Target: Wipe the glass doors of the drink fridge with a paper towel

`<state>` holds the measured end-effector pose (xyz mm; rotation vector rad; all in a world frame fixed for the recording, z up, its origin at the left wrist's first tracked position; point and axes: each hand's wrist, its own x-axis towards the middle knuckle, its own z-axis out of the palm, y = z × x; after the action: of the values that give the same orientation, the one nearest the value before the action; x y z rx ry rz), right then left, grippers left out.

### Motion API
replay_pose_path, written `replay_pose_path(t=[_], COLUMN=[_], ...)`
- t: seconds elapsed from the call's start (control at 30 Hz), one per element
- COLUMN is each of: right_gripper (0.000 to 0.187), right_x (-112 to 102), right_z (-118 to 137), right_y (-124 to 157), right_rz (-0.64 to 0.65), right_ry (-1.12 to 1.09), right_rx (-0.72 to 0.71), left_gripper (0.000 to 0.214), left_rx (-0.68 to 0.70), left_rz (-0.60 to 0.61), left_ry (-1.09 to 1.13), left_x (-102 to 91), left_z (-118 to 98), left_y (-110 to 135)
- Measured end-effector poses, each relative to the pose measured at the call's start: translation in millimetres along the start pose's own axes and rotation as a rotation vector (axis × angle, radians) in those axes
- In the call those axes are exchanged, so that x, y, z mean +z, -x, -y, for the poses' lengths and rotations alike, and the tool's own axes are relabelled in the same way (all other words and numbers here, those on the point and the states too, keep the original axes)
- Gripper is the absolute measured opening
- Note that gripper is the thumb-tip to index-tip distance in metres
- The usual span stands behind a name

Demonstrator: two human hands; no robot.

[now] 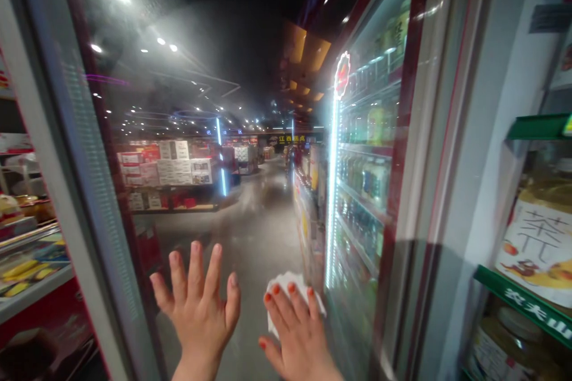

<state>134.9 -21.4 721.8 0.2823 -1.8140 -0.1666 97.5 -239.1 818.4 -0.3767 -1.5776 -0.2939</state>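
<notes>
My left hand (pixel 199 303) lies flat against the glass door (pixel 250 131) of a fridge cabinet, fingers spread and nothing in it. My right hand (pixel 297 330) sits just to its right, fingers stretched out and pressing a white cloth (pixel 286 286) against the same pane. The cloth shows above and beside my fingertips. The glass looks hazy and streaked, and it mirrors the shop aisle and a lit drinks cooler.
The door's grey frame (pixel 67 178) runs down the left side. Shelves with packaged goods (pixel 31 262) stand at the far left. At the right are green-edged shelves (pixel 522 300) with large jars and a labelled bottle (pixel 538 238).
</notes>
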Motion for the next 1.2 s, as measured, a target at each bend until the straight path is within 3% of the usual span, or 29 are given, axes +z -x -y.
replay_pose_path(t=[0.07,0.13,0.23,0.3,0.4,0.47,0.57,0.63,0.67,0.73,0.83,0.87,0.9,0.93,1.03,1.07,1.13,1.2], right_gripper=[0.083,0.089,0.085,0.082,0.082,0.081,0.08,0.079,0.079,0.081,0.084,0.084,0.084,0.083,0.074,0.073,0.076,0.084], right_x=[-0.6,-6.0,-11.4,-9.2,-3.2,-3.0,-10.4,-16.4,-18.5,-20.3,-21.0,-22.6,-25.4,-29.3,-42.9,-45.5,-45.9,-41.7], right_z=[-4.3,-30.7,-60.4,-51.9,-23.7,-23.1,-56.9,-77.8,-81.0,-72.4,-53.5,-55.5,-63.5,-76.3,-117.0,-121.8,-111.8,-87.4], right_y=[26.5,34.0,11.4,-1.3,10.7,26.0,18.4,-12.2,-30.3,-59.9,-76.3,-78.4,-82.3,-89.7,-133.8,-150.2,-170.9,-168.8], right_rz=[-0.015,-0.042,-0.093,-0.086,-0.002,0.02,-0.038,-0.098,-0.116,-0.098,-0.029,-0.021,-0.027,-0.045,-0.155,-0.183,-0.18,-0.113], right_ry=[0.022,0.049,0.023,-0.021,-0.06,-0.034,0.02,0.006,-0.013,-0.05,-0.063,-0.051,-0.038,-0.031,-0.026,-0.021,-0.005,-0.001], right_rx=[-0.026,0.207,0.555,0.543,0.216,0.125,0.428,0.626,0.643,0.481,-0.084,-0.204,-0.229,-0.155,0.326,0.426,0.389,0.076], left_gripper=[0.077,0.077,0.077,0.078,0.079,0.078,0.077,0.078,0.079,0.08,0.08,0.08,0.079,0.079,0.078,0.078,0.078,0.077], left_rx=[0.003,0.027,0.03,0.036,0.03,-0.008,-0.032,-0.017,-0.007,0.008,0.02,0.021,0.025,0.031,0.033,0.031,0.026,0.031], left_rz=[0.002,0.004,0.005,0.006,0.01,0.012,0.019,0.018,0.013,0.005,-0.018,-0.024,-0.03,-0.036,-0.042,-0.043,-0.04,-0.036], left_ry=[0.002,0.0,-0.008,-0.01,0.001,0.017,0.039,0.032,0.024,0.011,0.001,-0.003,-0.008,-0.012,-0.006,-0.005,-0.008,-0.014], left_x=[-0.6,-0.4,0.5,0.7,-0.2,-1.3,-1.8,-0.8,0.0,1.8,4.3,4.9,5.4,5.7,5.8,5.8,5.4,4.9], left_z=[-0.9,-0.2,2.7,4.4,4.1,2.4,0.8,1.9,3.1,5.8,8.2,7.9,7.2,6.2,2.5,1.7,1.0,0.8], left_y=[-0.8,-0.8,1.1,2.6,3.2,2.6,2.3,3.1,3.7,4.8,4.9,4.4,3.8,3.2,1.6,1.4,1.1,0.9])
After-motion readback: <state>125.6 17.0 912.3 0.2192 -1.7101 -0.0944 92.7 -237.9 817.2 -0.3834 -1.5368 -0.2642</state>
